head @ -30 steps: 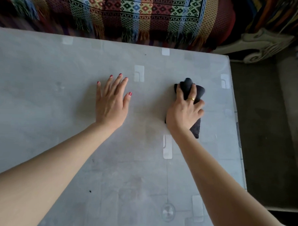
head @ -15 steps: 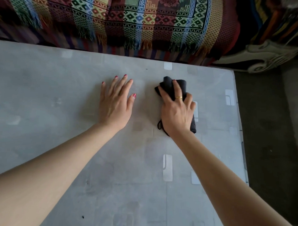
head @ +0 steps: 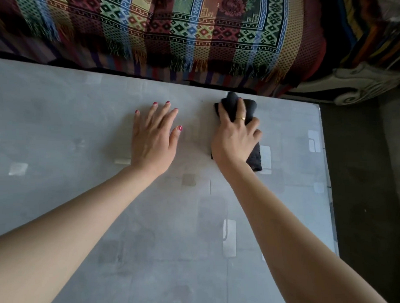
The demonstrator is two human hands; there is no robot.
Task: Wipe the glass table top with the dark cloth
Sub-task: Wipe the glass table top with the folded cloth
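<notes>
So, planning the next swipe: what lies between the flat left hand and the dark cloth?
Only bare grey glass table top separates left hand from dark cloth, per the head view.

Pale grey glass table top [head: 70, 128], kinda smudgy. Left hand [head: 153, 138] rests flat near the far edge, and the dark cloth [head: 250, 110] lies bunched toward the far right corner under the right hand [head: 234, 139].

2 hands [head: 153, 138], 1 dark cloth [head: 249, 107], 1 glass table top [head: 59, 123], 1 patterned blanket [head: 176, 26], 1 ring [head: 241, 118]
</notes>
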